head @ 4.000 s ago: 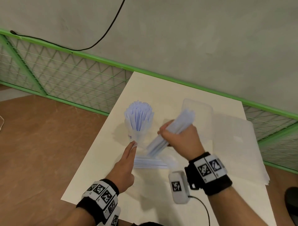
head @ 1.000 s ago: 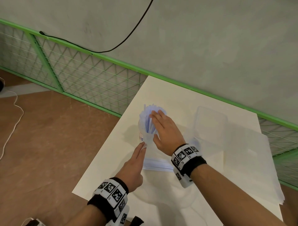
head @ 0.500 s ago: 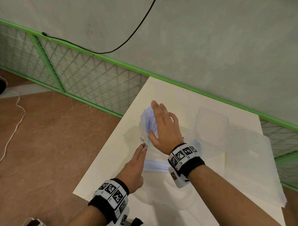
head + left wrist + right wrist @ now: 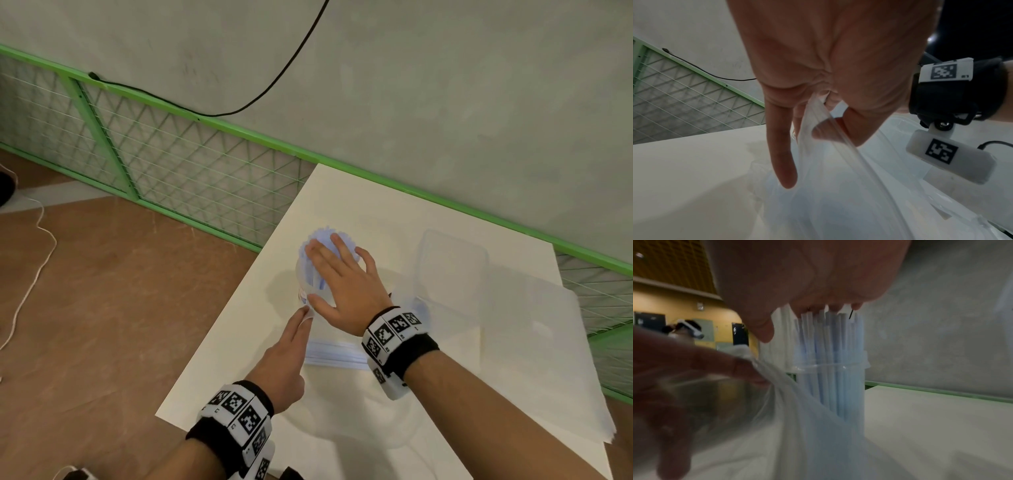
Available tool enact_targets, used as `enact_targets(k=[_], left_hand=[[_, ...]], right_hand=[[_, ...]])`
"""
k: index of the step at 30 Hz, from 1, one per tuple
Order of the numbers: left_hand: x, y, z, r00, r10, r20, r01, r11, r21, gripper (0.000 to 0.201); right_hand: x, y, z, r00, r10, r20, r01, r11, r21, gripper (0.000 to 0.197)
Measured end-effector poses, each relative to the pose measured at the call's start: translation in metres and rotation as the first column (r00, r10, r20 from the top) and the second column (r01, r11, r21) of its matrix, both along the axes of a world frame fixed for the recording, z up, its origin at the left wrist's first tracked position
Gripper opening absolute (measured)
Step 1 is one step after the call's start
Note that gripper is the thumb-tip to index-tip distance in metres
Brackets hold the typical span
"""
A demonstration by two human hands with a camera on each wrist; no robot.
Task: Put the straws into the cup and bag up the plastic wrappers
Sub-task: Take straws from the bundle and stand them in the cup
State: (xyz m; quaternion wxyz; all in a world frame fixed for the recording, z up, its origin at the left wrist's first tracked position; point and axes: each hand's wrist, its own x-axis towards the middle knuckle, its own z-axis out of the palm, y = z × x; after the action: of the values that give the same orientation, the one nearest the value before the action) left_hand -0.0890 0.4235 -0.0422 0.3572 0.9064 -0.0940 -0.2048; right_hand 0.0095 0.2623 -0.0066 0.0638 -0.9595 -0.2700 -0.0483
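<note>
In the head view the tops of the straws (image 4: 317, 240) and most of the cup (image 4: 301, 274) are covered by the right hand (image 4: 346, 287), and the flat bundle of straws (image 4: 334, 351) on the tabletop (image 4: 428, 394) is partly hidden behind the right wrist. In the right wrist view the left hand (image 4: 684, 386) is seen only blurred through a fold of clear plastic (image 4: 797, 418), so its grip cannot be read there, and the cup's base is hidden behind that plastic. In the left wrist view the plastic (image 4: 838, 186) is cut off by the lower edge, and the left hand's fingertips pinching it are largely hidden by the palm.
</note>
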Motion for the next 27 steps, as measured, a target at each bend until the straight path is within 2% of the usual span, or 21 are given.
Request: enact_targets(k=[2, 4, 6, 7, 9, 10, 12, 14, 17, 22, 27], left_hand=[[0.001, -0.001, 0.001, 1.000, 0.003, -0.006, -0.003, 1.000, 0.000, 0.097], [0.001, 0.000, 0.000, 1.000, 0.003, -0.008, -0.003, 1.000, -0.014, 0.097], [0.000, 0.002, -0.002, 1.000, -0.001, -0.017, 0.001, 1.000, -0.019, 0.096], [0.000, 0.003, -0.002, 1.000, -0.006, -0.019, 0.005, 1.000, -0.018, 0.096], [-0.001, 0.003, -0.003, 1.000, -0.024, -0.019, 0.023, 1.000, -0.018, 0.097], [-0.001, 0.003, -0.004, 0.999, -0.030, -0.024, 0.029, 0.999, -0.021, 0.098], [-0.001, 0.003, -0.004, 0.998, -0.041, -0.040, 0.040, 0.999, -0.020, 0.100], [-0.002, 0.003, -0.004, 0.997, -0.063, -0.042, 0.062, 0.998, -0.021, 0.101], [-0.004, 0.004, -0.003, 0.994, -0.096, -0.042, 0.095, 0.995, -0.027, 0.100], [-0.007, 0.005, 0.001, 0.997, -0.076, -0.028, 0.075, 0.997, -0.035, 0.100], [-0.005, 0.005, 0.001, 0.997, -0.081, 0.014, 0.082, 0.996, -0.046, 0.101]], right_hand=[[-0.004, 0.000, 0.002, 1.000, -0.022, 0.012, 0.023, 1.000, -0.008, 0.075], [-0.014, 0.000, 0.013, 0.993, -0.039, 0.110, 0.024, 0.991, 0.135, 0.055], [-0.032, -0.002, 0.018, 0.975, -0.009, 0.220, -0.059, 0.952, 0.301, 0.033], [-0.045, -0.001, 0.016, 0.984, 0.039, 0.172, -0.096, 0.938, 0.333, 0.028], [-0.070, 0.004, 0.003, 0.982, 0.078, -0.169, -0.037, 0.971, 0.235, 0.025], [-0.077, 0.006, -0.009, 0.939, 0.036, -0.342, 0.005, 0.993, 0.118, 0.026], [-0.080, 0.008, -0.040, 0.870, -0.097, -0.484, 0.063, 0.994, -0.086, 0.030], [-0.074, 0.009, -0.065, 0.832, -0.166, -0.530, 0.095, 0.983, -0.159, 0.039], [-0.067, 0.012, -0.091, 0.798, -0.192, -0.572, 0.141, 0.981, -0.133, 0.046], [-0.063, 0.011, -0.108, 0.785, -0.236, -0.572, 0.166, 0.971, -0.173, 0.036], [-0.070, 0.009, -0.108, 0.803, -0.234, -0.549, 0.115, 0.963, -0.242, 0.029]])
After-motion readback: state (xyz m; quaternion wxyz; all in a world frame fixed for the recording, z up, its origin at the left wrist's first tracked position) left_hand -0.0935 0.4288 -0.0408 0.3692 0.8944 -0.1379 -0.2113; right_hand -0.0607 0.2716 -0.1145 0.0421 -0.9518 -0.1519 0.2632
